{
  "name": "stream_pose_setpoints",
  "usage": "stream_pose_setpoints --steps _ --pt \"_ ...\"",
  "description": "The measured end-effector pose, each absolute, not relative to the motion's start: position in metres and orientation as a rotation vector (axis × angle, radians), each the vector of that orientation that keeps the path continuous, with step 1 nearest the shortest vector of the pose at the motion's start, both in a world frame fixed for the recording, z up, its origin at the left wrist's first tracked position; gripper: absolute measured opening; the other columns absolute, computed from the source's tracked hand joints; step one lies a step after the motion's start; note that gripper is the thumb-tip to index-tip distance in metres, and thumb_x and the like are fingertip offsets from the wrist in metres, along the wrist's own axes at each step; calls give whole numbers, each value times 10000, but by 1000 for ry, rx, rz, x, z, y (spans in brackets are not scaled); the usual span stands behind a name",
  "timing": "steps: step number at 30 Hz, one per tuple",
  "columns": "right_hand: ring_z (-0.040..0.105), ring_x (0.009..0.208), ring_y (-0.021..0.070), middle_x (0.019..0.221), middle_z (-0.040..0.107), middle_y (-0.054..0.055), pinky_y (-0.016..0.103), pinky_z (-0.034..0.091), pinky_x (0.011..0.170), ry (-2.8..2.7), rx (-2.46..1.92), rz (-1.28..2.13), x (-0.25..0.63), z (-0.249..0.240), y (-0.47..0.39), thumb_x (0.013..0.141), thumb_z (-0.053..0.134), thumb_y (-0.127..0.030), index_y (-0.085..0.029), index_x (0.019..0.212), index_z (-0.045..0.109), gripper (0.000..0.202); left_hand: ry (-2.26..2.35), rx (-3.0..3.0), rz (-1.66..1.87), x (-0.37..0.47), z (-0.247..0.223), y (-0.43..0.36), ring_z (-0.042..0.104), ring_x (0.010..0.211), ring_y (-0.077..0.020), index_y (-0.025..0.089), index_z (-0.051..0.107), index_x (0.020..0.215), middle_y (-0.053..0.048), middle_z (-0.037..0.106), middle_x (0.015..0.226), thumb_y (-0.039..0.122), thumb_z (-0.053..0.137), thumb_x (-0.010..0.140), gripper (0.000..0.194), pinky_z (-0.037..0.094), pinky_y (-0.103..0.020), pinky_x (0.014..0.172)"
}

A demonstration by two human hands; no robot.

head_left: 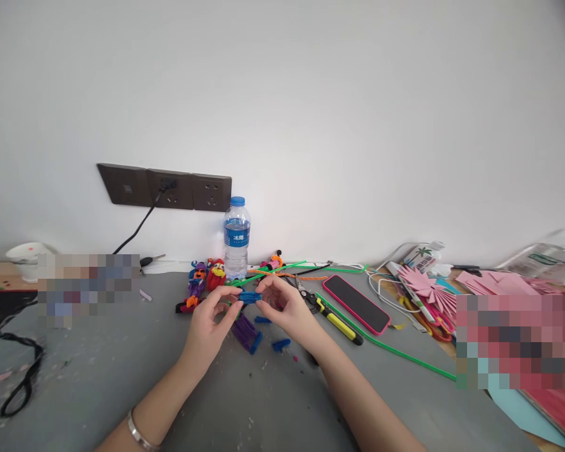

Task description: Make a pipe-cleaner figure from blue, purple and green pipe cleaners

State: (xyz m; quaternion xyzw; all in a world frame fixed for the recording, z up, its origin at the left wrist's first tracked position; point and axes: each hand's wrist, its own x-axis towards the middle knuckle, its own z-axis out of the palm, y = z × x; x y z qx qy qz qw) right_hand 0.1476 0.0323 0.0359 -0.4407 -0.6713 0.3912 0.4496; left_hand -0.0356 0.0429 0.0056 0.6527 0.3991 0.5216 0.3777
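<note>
Between the fingertips of both hands is a short blue bundle of fuzzy pipe cleaner [250, 297], raised a little above the grey mat. My left hand [211, 317] pinches its left end, and my right hand [282, 307] pinches the right end. Just below them lies a purple fuzzy piece [245, 333] with a blue end. Two small blue fuzzy pieces rest beside it, one of them a short blue piece [280, 345] to the right. Behind my left hand stand a purple-and-blue figure [197, 276] and a red figure [216, 274] of similar fuzzy material.
A water bottle [236, 238] stands against the wall. Right of my hands lie pliers [339, 321] with yellow-black handles, a phone [356, 304] and a long green pipe cleaner [405, 358]. Pink folded paper [426, 289] is farther right. A black cord [144, 221] hangs from the wall socket.
</note>
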Motion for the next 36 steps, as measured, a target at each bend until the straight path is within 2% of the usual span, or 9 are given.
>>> stream_pose_setpoints --steps 11,21,36 --pt "427 583 111 695 470 -37 232 311 519 -1652 -1090 961 147 37 31 797 601 -256 -214 884 536 116 1021 1691 1357 -36 5 44 666 774 -175 210 679 922 -44 706 890 323 634 833 150 554 -255 651" --pt "405 570 104 715 476 -34 235 295 520 -1626 -1092 993 146 38 31 779 606 -243 -210 865 541 113 999 1686 1354 -38 0 45 663 809 -171 215 678 910 -36 705 908 295 631 838 118 550 -262 723" --pt "369 534 79 779 508 -22 228 276 496 -1587 -1065 1062 146 36 32 754 621 -247 -199 853 546 133 982 1678 1355 -36 4 44 634 747 -157 203 669 871 -32 680 857 273 627 824 94 529 -240 663"
